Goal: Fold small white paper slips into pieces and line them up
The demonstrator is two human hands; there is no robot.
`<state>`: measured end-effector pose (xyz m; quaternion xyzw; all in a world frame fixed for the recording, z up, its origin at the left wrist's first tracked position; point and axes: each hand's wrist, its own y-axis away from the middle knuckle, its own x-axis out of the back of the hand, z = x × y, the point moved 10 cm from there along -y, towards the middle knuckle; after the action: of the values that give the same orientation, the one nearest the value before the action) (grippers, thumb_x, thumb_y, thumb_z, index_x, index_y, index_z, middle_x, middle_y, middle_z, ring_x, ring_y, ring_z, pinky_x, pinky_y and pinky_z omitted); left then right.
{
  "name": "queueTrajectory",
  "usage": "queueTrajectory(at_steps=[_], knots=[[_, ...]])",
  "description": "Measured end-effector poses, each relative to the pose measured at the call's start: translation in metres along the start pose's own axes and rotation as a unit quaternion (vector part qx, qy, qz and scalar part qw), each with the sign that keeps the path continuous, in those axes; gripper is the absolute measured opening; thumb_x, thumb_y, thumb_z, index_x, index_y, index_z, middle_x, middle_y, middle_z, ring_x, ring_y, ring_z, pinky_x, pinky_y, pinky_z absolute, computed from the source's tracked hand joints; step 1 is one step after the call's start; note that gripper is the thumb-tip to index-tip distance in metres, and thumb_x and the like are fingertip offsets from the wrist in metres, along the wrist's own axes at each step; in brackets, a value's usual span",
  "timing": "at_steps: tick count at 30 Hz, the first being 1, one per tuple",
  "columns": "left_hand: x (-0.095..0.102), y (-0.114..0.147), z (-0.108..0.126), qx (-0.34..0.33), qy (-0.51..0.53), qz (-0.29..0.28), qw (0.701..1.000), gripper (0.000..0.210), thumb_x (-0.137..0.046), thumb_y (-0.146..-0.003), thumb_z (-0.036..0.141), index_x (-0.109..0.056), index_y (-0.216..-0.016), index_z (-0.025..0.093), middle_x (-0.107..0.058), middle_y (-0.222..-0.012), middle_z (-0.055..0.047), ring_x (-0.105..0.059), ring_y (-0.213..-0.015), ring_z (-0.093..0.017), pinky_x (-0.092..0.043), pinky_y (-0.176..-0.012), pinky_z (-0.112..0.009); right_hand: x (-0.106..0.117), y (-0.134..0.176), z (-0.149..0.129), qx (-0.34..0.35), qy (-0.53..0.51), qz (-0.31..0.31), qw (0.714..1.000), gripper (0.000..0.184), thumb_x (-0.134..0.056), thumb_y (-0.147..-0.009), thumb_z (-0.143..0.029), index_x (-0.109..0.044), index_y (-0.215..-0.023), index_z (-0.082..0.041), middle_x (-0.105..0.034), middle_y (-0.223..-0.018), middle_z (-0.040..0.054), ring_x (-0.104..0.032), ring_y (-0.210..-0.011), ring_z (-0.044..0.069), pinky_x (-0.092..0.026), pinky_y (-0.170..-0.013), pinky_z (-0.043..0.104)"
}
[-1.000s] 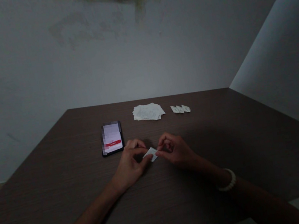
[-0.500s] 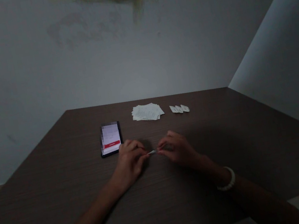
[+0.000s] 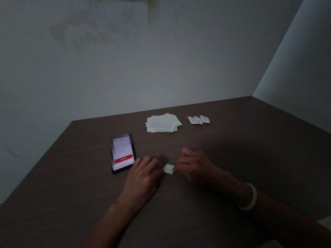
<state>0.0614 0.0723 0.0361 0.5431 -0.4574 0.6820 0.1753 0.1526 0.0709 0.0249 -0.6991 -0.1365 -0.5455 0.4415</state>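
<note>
A small piece of white paper (image 3: 169, 169), seemingly folded, is held just over the dark table, between my two hands. My left hand (image 3: 144, 176) is closed, its fingertips pinching the paper's left edge. From the other side my right hand (image 3: 196, 167) pinches the right edge, fingers curled together. Both thumbs are mostly hidden behind the fingers. Close beyond my left hand lies a phone (image 3: 122, 152) with its screen lit. A pale beaded bracelet (image 3: 251, 197) circles my right wrist.
A loose stack of white paper sheets (image 3: 163, 123) lies near the back of the table (image 3: 71, 207). To its right, several small folded papers (image 3: 198, 120) overlap in a row. A grey wall (image 3: 156, 66) rises behind the table's far edge.
The paper was seen nearly edge-on as a thin strip; now its flat face shows. Both hands have rolled over, with their backs turned more upward.
</note>
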Motion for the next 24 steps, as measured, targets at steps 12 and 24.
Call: queueTrajectory(at_steps=[12, 24], knots=[[-0.006, 0.000, -0.008, 0.024, 0.019, -0.027, 0.999, 0.023, -0.049, -0.087, 0.011, -0.070, -0.091, 0.019, -0.062, -0.096, -0.009, -0.048, -0.088, -0.024, -0.039, -0.075, -0.037, -0.009, 0.001, 0.000, 0.027, 0.008, -0.044, 0.999, 0.029, -0.052, -0.084, -0.002, -0.066, -0.099, -0.023, -0.069, -0.092, 0.0035, -0.048, -0.083, 0.019, -0.035, -0.060, 0.028], [-0.017, -0.001, -0.023, 0.114, 0.090, -0.020, 0.989, 0.021, -0.059, -0.088, 0.033, -0.068, -0.075, 0.018, -0.061, -0.090, -0.007, -0.050, -0.089, -0.023, -0.042, -0.079, -0.038, -0.008, -0.001, 0.015, -0.090, -0.147, -0.013, 0.985, 0.007, -0.063, -0.082, -0.020, -0.070, -0.082, -0.021, -0.070, -0.087, 0.0014, -0.053, -0.078, 0.017, -0.041, -0.073, 0.031]])
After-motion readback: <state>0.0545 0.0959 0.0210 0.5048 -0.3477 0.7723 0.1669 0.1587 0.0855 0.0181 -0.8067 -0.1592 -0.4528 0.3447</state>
